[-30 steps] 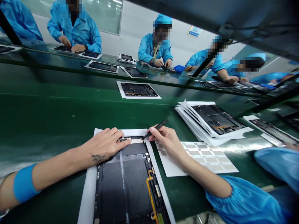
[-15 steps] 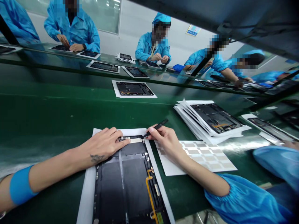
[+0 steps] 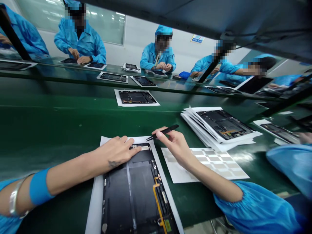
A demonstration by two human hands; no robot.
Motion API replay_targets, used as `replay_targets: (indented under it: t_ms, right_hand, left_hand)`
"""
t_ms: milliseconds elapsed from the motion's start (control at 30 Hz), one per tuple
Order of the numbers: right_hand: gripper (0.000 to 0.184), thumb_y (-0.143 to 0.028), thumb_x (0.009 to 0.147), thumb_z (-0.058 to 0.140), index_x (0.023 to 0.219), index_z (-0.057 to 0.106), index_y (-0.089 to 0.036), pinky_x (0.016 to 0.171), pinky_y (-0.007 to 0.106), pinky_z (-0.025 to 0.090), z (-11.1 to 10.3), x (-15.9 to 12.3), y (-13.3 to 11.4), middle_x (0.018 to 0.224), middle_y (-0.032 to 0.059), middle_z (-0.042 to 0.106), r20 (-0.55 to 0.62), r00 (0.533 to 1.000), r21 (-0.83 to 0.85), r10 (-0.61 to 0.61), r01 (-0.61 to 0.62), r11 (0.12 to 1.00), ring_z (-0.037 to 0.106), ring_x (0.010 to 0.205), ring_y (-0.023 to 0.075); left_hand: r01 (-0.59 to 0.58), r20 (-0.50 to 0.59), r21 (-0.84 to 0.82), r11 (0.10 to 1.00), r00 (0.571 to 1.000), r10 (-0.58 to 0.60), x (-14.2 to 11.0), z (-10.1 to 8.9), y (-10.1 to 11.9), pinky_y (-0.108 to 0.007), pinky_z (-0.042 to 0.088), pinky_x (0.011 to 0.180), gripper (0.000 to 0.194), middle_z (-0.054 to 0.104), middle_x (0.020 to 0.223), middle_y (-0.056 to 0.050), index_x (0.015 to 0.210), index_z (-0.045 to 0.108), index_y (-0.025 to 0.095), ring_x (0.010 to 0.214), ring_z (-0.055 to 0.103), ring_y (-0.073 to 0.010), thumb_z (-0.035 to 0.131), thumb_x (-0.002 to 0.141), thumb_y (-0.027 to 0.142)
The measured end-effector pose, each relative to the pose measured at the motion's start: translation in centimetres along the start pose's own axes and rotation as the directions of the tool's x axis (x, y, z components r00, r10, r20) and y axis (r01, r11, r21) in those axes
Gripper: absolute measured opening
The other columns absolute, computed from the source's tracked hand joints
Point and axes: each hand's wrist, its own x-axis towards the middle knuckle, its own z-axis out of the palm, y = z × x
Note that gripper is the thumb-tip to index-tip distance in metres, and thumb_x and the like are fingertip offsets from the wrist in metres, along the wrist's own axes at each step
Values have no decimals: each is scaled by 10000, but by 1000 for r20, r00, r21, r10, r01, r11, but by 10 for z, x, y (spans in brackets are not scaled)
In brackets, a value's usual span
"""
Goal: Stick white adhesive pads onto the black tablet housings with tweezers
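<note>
Over the tablet (image 3: pixel 138 191), tweezers (image 3: pixel 164 132) raised higher

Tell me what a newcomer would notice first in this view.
The eye goes first to the open tablet housing at bottom centre, with the left hand resting on its top edge. The right hand holds black tweezers just above it, and to its right lies a sheet of beige pads.
</note>
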Motion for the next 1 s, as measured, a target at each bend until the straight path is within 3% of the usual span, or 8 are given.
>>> replay_targets:
  t_ms: [100,200,300,367,467,667,867,1000]
  right_hand:
    - [189,-294,980,491,938,639,-184,768,291,486,-1,9,-19,904,50,682,132,965,-90,-227,239,967,637,850,181]
    - [164,-129,964,456,940,612,-174,720,283,456,5,19,-28,843,47,642,374,870,-235,-322,424,874,592,795,174]
    - [159,-38,886,536,816,607,-162,692,278,419,13,28,-25,845,57,596,575,780,-368,-246,515,774,555,803,183]
    - [162,-36,868,579,763,595,-157,685,268,404,19,32,-22,855,51,573,660,733,-381,-167,517,766,546,790,170]
    - [150,-45,870,586,768,600,-154,680,265,387,24,36,-23,859,41,558,727,677,-372,-115,529,762,535,783,161]
    - [111,-53,852,557,857,628,-138,672,300,378,32,40,-36,876,66,574,811,581,-426,-71,669,609,529,775,186]
    - [135,-48,831,552,863,629,-155,660,312,378,18,40,-29,892,71,590,813,579,-470,-54,709,526,527,760,191]
    - [112,-69,853,567,828,630,-158,637,295,397,1,33,-13,867,60,583,763,645,-491,-32,612,620,530,733,177]
  left_hand:
    - [18,12,34,999,1000,-18,13,-5,6,-302,445,545,489,623,958,-77,1423,451,244,677,619,-209,467,960,88]
    - [11,-26,63,998,1000,-10,12,-2,7,-311,484,563,478,643,982,-99,1412,460,217,694,647,-217,447,956,75]
    - [-55,-91,50,997,994,59,-4,6,2,-347,537,650,420,666,1011,-136,1362,508,132,784,672,-243,455,947,94]
    - [-77,-150,11,997,986,78,-18,12,-3,-365,556,776,406,668,1109,-160,1332,538,108,897,677,-248,465,933,102]
    - [-63,-194,-44,997,980,53,-31,18,-6,-355,525,934,441,624,1282,-151,1339,538,113,1093,635,-249,460,905,99]
    - [-71,-138,-101,992,989,57,-30,15,-5,-358,544,914,448,649,1231,-155,1349,523,70,1081,641,-252,416,914,92]
    - [-90,-192,-143,986,979,62,-30,12,-5,-418,559,902,418,656,1208,-190,1285,559,43,1082,651,-298,454,882,67]
    - [-75,-209,-153,985,977,42,-30,12,-3,-416,577,857,392,658,1203,-186,1241,587,54,1040,669,-305,475,865,56]
